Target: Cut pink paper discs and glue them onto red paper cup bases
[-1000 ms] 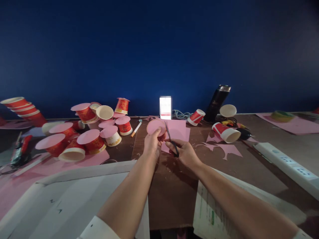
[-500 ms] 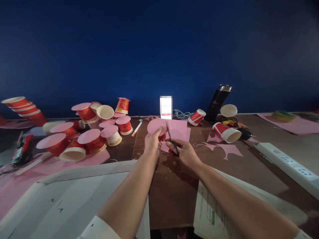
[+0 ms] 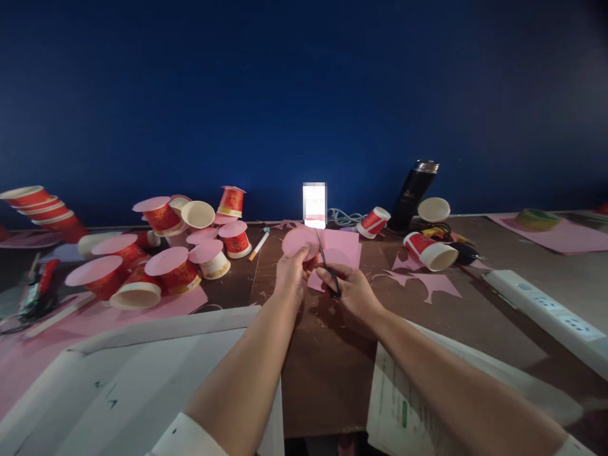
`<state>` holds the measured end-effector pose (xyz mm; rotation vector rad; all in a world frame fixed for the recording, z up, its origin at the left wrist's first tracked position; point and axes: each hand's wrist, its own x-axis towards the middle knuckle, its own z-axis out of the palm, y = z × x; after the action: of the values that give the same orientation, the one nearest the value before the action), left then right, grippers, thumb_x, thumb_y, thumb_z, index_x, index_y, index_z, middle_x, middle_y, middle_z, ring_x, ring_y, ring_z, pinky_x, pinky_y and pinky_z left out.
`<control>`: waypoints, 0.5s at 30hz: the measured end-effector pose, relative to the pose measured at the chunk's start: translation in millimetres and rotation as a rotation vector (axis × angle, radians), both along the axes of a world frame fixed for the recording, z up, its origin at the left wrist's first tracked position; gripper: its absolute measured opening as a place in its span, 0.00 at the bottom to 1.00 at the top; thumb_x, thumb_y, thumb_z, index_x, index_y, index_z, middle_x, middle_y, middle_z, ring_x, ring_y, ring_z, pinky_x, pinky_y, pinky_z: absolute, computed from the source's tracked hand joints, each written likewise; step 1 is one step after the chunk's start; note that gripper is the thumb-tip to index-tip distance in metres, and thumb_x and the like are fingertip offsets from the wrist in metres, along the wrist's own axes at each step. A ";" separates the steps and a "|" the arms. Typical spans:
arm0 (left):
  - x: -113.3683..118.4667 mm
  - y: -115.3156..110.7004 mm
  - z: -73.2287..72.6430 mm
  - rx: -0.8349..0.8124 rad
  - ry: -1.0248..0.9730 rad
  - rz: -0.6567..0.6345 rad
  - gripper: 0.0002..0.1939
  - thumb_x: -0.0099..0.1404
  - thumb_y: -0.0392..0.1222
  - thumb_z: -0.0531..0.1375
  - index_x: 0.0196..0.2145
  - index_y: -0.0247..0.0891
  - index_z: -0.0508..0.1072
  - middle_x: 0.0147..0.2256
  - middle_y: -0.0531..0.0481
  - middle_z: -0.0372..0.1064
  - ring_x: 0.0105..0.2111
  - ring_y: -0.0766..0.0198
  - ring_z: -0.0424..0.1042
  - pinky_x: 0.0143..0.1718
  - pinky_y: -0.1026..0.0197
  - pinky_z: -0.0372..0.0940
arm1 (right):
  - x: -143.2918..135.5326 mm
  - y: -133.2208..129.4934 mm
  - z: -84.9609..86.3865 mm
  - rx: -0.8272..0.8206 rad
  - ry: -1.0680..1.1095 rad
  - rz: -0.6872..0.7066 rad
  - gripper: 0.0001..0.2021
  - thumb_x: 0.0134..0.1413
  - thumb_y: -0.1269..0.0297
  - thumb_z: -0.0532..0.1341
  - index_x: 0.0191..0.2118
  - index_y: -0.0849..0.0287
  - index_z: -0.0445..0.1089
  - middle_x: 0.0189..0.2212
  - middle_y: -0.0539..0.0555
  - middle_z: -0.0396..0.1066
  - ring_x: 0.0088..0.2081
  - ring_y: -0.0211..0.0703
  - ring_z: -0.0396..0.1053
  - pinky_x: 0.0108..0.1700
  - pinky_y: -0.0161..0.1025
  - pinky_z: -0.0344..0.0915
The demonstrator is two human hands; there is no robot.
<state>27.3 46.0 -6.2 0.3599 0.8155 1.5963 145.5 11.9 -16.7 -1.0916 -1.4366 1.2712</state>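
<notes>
Near the middle of the brown table (image 3: 308, 399), my left hand (image 3: 291, 275) pinches a round pink paper disc (image 3: 298, 242), thumb on top. My right hand (image 3: 354, 291) is closed on the handles of black scissors (image 3: 334, 278), whose blades point up and away along the disc's right edge. Behind the scissors lie square pink paper sheets (image 3: 344, 247). Whether the blades touch the disc is too small to tell.
Red paper cups (image 3: 173, 272) with pink discs crowd the left. A lit phone (image 3: 315, 206) stands at the back. Rightward are a tipped cup (image 3: 430, 252), black flask (image 3: 412, 197), pink scraps (image 3: 434, 285) and power strip (image 3: 546, 310). White sheets lie under both forearms.
The whole view has shifted slightly, with most things a little further left. Both hands keep nearly the same pose, still holding the disc and the scissors.
</notes>
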 end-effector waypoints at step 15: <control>-1.5 -1.0 1.6 0.003 0.004 -0.025 0.08 0.52 0.33 0.65 0.31 0.30 0.71 0.25 0.47 0.71 0.22 0.67 0.71 0.28 0.64 0.66 | -0.1 -2.1 4.5 0.022 -0.065 -0.026 0.23 0.46 0.45 0.64 0.37 0.62 0.76 0.18 0.47 0.63 0.21 0.34 0.57 0.24 0.34 0.51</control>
<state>25.9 45.0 -4.6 0.3740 0.8093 1.5744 145.4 9.8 -12.2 -1.1425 -1.4764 1.2082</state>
